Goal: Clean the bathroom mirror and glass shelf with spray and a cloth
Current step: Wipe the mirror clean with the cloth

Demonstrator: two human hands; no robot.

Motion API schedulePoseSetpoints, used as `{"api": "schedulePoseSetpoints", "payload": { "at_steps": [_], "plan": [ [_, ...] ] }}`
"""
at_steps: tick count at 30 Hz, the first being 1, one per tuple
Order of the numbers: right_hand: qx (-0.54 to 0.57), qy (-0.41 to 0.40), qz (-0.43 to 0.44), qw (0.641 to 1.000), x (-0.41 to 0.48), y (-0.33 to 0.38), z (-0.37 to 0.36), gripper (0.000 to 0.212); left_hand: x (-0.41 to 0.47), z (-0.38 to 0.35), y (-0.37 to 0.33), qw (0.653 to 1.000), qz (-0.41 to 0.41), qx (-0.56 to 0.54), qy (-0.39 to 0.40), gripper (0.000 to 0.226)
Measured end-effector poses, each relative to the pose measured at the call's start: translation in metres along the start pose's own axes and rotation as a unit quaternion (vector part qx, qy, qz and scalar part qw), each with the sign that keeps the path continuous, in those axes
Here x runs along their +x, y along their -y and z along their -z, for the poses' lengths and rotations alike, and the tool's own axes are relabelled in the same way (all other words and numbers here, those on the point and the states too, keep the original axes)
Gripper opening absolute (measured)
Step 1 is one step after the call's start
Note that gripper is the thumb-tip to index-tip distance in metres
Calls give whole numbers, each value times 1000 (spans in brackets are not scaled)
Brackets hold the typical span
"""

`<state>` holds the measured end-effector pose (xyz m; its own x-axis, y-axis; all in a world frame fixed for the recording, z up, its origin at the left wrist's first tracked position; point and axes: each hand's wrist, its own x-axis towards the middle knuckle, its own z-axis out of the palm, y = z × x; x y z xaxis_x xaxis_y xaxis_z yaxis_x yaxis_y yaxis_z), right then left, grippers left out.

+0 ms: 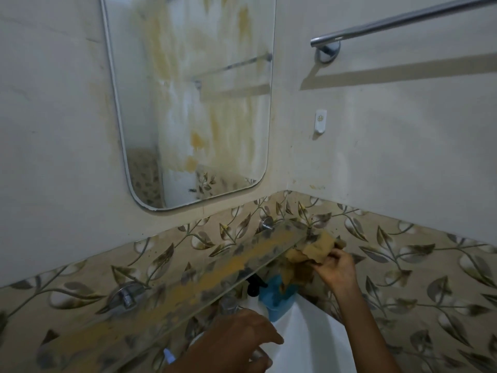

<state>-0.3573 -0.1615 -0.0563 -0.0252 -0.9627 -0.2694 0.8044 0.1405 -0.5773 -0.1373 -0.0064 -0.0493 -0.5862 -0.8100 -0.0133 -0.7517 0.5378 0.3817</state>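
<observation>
One mirror (188,98), streaked yellow, hangs above one glass shelf (188,275) smeared with yellow grime and held on two metal brackets. One towel rail (403,21) crosses the right wall. A spray bottle (271,294) stands under the shelf on the white sink (309,343). My right hand (337,270) pinches one yellow cloth (312,251) against the shelf's far end. My left hand (236,343) hovers half-curled over the sink, holding nothing I can see.

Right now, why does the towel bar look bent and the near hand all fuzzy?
Head view: the wide lens curves the towel bar, whose shadow falls on the wall below; the left hand is close and blurred; the right hand gripping the cloth looks sharper.
</observation>
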Motion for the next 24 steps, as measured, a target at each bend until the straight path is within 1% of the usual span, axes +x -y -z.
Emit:
{"api": "schedulePoseSetpoints", "payload": {
  "at_steps": [1,2,4,5,6,7,9,10,12,13,14,16,18,20,22,24],
  "plan": [
    [-23,25,-1,999,-18,3,-6,49,-3,4,0,998,12,-55,-18,35],
    [-18,62,-12,998,-35,5,-11,56,-5,8,0,995,26,-81,-44,38],
    [-33,137,-26,990,-62,5,-23,86,-7,14,-3,991,50,-71,-105,53],
    [-31,164,-29,986,-73,3,-28,100,-6,17,-6,983,53,-87,-149,61],
    [-24,198,-36,979,-84,-2,-34,106,-6,21,-12,972,59,-119,-194,66],
    [-17,216,-41,975,-97,-6,-41,107,-7,28,-20,955,63,-170,-234,72],
    [-5,251,-55,966,-122,-14,-56,100,-12,40,-30,908,64,-313,-270,79],
    [-5,271,-60,961,-133,-17,-64,89,-15,46,-32,878,59,-386,-277,72],
    [-17,305,-54,951,-152,-22,-79,61,-29,57,-34,840,64,-457,-286,34],
    [-22,321,-51,945,-159,-22,-84,57,-35,59,-34,826,71,-478,-290,19],
    [-32,337,-56,939,-166,-22,-91,59,-43,62,-34,812,79,-498,-295,14],
    [-88,348,-62,931,-177,-20,-100,62,-55,66,-31,781,96,-539,-300,22],
    [-156,338,-46,927,-185,-16,-104,65,-64,71,-30,747,100,-591,-287,29],
    [-221,315,-7,923,-188,-13,-102,59,-73,79,-31,715,91,-633,-281,33],
    [-263,296,42,917,-190,-14,-94,52,-83,85,-35,698,75,-653,-283,32],
    [-316,273,104,902,-194,-21,-83,40,-90,87,-37,695,68,-656,-287,30]
  ]
}}
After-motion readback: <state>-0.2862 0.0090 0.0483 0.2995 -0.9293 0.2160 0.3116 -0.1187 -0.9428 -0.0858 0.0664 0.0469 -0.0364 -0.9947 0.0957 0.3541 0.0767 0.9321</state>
